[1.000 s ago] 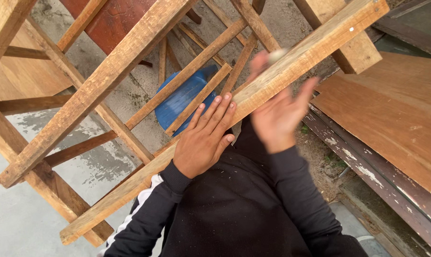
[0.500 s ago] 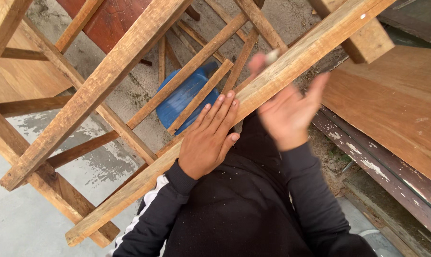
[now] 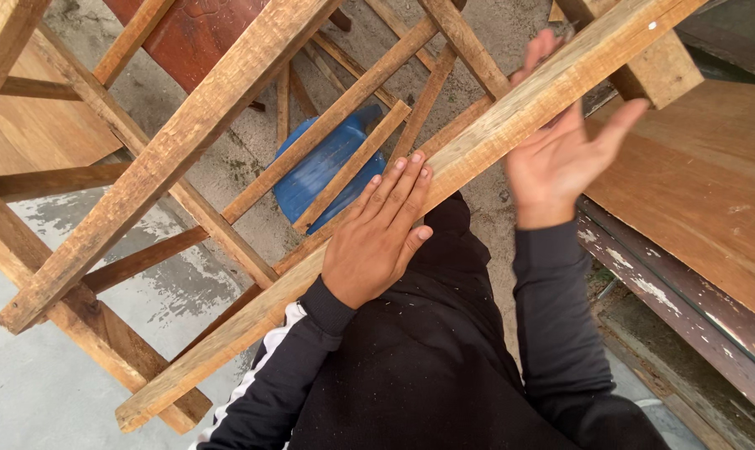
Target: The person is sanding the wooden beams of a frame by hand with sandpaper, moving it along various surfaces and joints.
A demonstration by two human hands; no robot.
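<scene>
A long pale wooden rail (image 3: 477,158) of a rough timber frame runs diagonally across the view. My left hand (image 3: 377,237) lies flat on the rail's near face, fingers slightly apart, holding nothing. My right hand (image 3: 556,158) is further up the rail, palm towards me and thumb spread out to the right. Its fingers pass behind the rail, and one fingertip shows above the rail's top edge. Something small and greyish sits by that fingertip; I cannot tell what it is. Both arms wear dark sleeves.
More bars of the frame (image 3: 169,167) cross at the left and centre. Through them I see a blue plastic container (image 3: 323,167) on the concrete floor (image 3: 27,392) and a red-brown panel (image 3: 194,33). A plywood board (image 3: 694,183) and a dark beam with peeling paint (image 3: 661,292) lie at the right.
My right hand has slid up along the rail towards the upper right. My left hand has stayed flat on the rail. The view has shifted a little.
</scene>
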